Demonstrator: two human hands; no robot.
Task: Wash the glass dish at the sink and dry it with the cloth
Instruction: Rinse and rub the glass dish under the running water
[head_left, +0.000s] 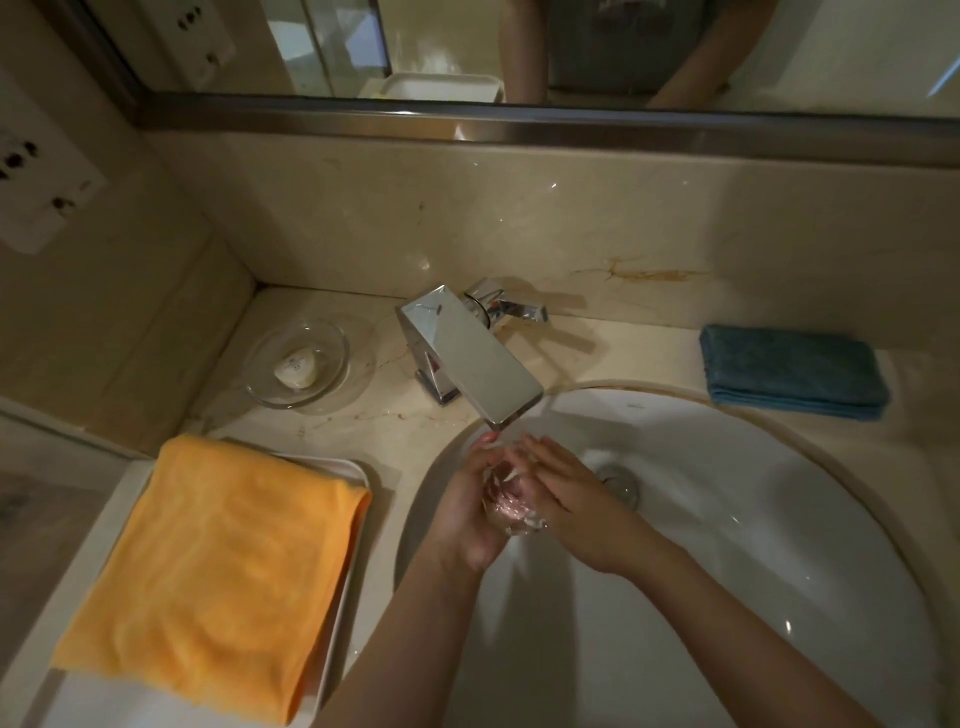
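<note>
- Tap: polished chrome metal, mirror-bright.
- Sink: glossy white ceramic, smooth.
- Worktop: cream veined stone, polished.
- Glass dish: clear, wet, shiny.
- Soap dish: clear smooth glass.
- Orange cloth: soft, matt, napped.
- Blue cloth: matt, fuzzy terry.
- Tray: smooth white plastic.

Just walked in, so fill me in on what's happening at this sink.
A person is washing a small glass dish over the white sink, just below the chrome faucet. The left hand cups the dish while the right hand rubs it. Drying hasn't started: the orange cloth lies on a tray to the left, and a folded blue cloth sits on the counter to the right. A second glass dish holding soap stands by the faucet.
</note>
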